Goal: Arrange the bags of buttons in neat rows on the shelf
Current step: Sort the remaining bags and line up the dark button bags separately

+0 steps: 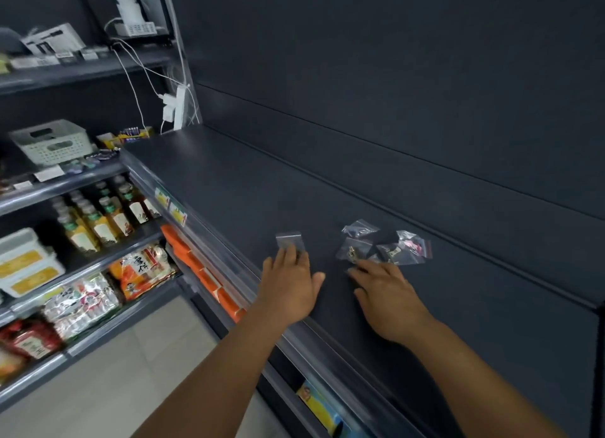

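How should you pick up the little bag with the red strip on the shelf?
Pinch the red strip edge of the bag from the right. It lies flat at the pile's far right end, strip pointing outward and free, while the right hand sits just below.

A dark matte back wall [393, 61] rises behind the dark shelf [203, 175], crossed by long panel seams. A clear price rail [170, 205] with small labels runs along the front edge of that shelf. Left of the shelf stands another shelving bay: a white slotted basket [52, 143] on a level near the shelf's height, bottles of amber drink [98, 215] a level below, snack packets [140, 270] lower still. Above and left of the shelf, a white power strip [178, 107] hangs with white cables [131, 67] leading up. Pale floor tiles [131, 372] lie below the shelf. Orange packs [203, 274] sit under its front edge.
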`<action>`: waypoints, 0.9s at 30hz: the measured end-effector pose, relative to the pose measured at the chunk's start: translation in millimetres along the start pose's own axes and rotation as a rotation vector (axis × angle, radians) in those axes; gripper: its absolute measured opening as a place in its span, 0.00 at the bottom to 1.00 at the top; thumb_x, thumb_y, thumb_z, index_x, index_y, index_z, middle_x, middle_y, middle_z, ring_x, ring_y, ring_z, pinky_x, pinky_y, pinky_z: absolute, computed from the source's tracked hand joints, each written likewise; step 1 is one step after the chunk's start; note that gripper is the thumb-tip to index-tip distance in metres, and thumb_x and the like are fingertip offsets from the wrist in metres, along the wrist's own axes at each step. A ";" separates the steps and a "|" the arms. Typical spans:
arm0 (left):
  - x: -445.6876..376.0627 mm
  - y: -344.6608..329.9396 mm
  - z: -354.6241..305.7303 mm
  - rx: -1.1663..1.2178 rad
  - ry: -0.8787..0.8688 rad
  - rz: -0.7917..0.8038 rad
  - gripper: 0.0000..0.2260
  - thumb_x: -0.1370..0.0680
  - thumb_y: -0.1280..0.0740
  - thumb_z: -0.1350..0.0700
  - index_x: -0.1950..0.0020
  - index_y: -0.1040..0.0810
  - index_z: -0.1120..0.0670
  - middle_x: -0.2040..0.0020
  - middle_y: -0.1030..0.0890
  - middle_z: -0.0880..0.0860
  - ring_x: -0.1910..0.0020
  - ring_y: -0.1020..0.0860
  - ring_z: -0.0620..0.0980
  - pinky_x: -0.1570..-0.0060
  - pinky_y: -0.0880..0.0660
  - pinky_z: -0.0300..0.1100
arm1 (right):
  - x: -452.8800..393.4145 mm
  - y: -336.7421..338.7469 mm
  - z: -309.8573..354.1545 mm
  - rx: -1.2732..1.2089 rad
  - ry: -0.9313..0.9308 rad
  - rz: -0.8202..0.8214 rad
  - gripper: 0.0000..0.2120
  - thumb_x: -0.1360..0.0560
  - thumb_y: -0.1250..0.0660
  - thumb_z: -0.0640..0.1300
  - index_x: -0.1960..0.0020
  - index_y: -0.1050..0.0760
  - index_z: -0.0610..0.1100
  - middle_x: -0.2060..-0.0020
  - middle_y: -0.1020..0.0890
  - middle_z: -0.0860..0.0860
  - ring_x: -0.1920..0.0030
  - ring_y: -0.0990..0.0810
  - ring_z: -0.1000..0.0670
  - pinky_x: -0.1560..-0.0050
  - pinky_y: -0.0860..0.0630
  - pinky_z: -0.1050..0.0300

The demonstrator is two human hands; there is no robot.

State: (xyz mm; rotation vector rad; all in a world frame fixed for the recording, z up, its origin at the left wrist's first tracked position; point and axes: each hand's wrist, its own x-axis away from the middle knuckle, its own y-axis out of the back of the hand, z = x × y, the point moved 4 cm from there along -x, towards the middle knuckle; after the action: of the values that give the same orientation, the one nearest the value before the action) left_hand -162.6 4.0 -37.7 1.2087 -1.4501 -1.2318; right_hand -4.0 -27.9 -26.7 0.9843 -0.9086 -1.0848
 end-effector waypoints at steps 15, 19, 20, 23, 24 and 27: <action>-25.0 10.5 13.3 0.169 0.017 -0.079 0.26 0.22 0.43 0.40 0.31 0.33 0.57 0.36 0.32 0.56 0.36 0.35 0.55 0.37 0.35 0.45 | -12.3 11.5 -8.8 -0.269 -0.289 -0.185 0.17 0.27 0.33 0.44 0.38 0.26 0.49 0.43 0.24 0.51 0.40 0.28 0.48 0.41 0.28 0.54; -37.1 5.3 13.6 0.298 0.026 0.005 0.20 0.26 0.35 0.41 0.39 0.25 0.51 0.41 0.30 0.54 0.40 0.33 0.55 0.41 0.33 0.44 | -15.1 14.0 -7.8 -0.257 -0.332 -0.061 0.17 0.28 0.32 0.45 0.40 0.26 0.52 0.50 0.27 0.53 0.45 0.25 0.49 0.46 0.26 0.56; -37.8 5.0 13.1 0.363 0.022 0.015 0.16 0.27 0.33 0.44 0.44 0.23 0.51 0.44 0.29 0.53 0.41 0.32 0.55 0.43 0.32 0.44 | -14.2 15.4 -7.5 -0.246 -0.349 -0.031 0.14 0.28 0.32 0.45 0.43 0.24 0.53 0.51 0.27 0.53 0.47 0.25 0.49 0.49 0.26 0.58; -35.2 4.3 9.0 0.558 -0.031 0.039 0.04 0.28 0.30 0.53 0.56 0.25 0.49 0.55 0.24 0.47 0.51 0.25 0.50 0.52 0.26 0.42 | -9.8 16.7 -6.4 -0.280 -0.375 0.016 0.06 0.29 0.31 0.43 0.56 0.26 0.52 0.55 0.26 0.53 0.56 0.25 0.53 0.62 0.28 0.64; -33.5 4.1 7.0 0.608 -0.043 0.052 0.05 0.28 0.31 0.55 0.57 0.26 0.49 0.59 0.23 0.45 0.55 0.23 0.48 0.57 0.26 0.40 | -7.8 16.0 -7.0 -0.304 -0.376 0.013 0.07 0.30 0.31 0.42 0.59 0.27 0.51 0.56 0.26 0.54 0.59 0.26 0.54 0.65 0.30 0.65; -30.0 5.4 1.4 0.789 -0.041 0.078 0.07 0.29 0.31 0.59 0.53 0.24 0.51 0.60 0.20 0.46 0.63 0.22 0.47 0.63 0.26 0.39 | 1.2 13.6 -13.9 -0.530 -0.440 -0.096 0.09 0.30 0.33 0.36 0.61 0.28 0.49 0.61 0.23 0.53 0.66 0.27 0.56 0.70 0.32 0.66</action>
State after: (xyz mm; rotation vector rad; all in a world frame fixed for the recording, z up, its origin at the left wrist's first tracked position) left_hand -159.8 34.1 -33.2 1.6058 -2.0846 -0.6241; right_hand 13.0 -24.2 -18.0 0.3553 -0.8571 -1.5598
